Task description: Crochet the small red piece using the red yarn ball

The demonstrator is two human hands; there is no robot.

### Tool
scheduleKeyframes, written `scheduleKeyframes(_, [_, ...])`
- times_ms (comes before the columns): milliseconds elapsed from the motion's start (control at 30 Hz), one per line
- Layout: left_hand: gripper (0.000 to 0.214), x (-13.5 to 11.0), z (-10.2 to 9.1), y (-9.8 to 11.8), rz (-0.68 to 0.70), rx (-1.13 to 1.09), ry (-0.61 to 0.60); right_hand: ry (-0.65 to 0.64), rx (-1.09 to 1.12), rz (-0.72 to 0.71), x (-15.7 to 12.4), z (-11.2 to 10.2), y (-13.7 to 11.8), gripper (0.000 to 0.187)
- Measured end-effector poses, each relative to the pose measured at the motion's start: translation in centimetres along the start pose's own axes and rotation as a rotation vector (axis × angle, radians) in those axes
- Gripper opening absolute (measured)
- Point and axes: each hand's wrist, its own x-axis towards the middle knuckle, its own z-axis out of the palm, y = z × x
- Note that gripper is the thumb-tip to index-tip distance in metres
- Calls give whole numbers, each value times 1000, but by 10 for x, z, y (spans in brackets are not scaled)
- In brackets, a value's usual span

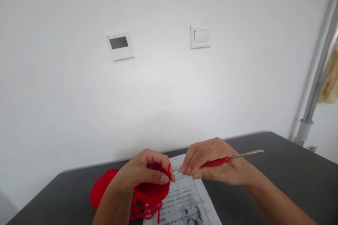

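Observation:
My left hand (148, 170) pinches the edge of a red crochet piece (151, 194), rounded and hollow like a small bowl, between thumb and fingers. In my right hand (215, 161) is a crochet hook (216, 162) with a red grip and metal ends. One metal end points back past the wrist; the other reaches the crochet piece's edge by my left fingertips, where a short red strand stands up. Loose loops of red yarn (144, 211) hang below the piece. Behind my left wrist lies a ball of red yarn (102, 187), partly hidden.
Printed sheets (182, 197) with text and a dark picture lie on the dark table (277, 172) under my hands. A white wall rises behind, bearing a panel with a dark screen (120, 46) and a light switch (200, 36). A metal pole (315, 81) stands at right.

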Motion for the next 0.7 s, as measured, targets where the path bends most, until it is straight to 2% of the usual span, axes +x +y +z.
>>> scheduleKeyframes(367, [7, 1, 2, -3, 65, 225, 13, 8, 121, 142, -4, -2, 8, 9])
scheduleKeyframes(700, [12, 1, 2, -2, 69, 163, 5, 127, 353, 176, -3, 5, 15, 6])
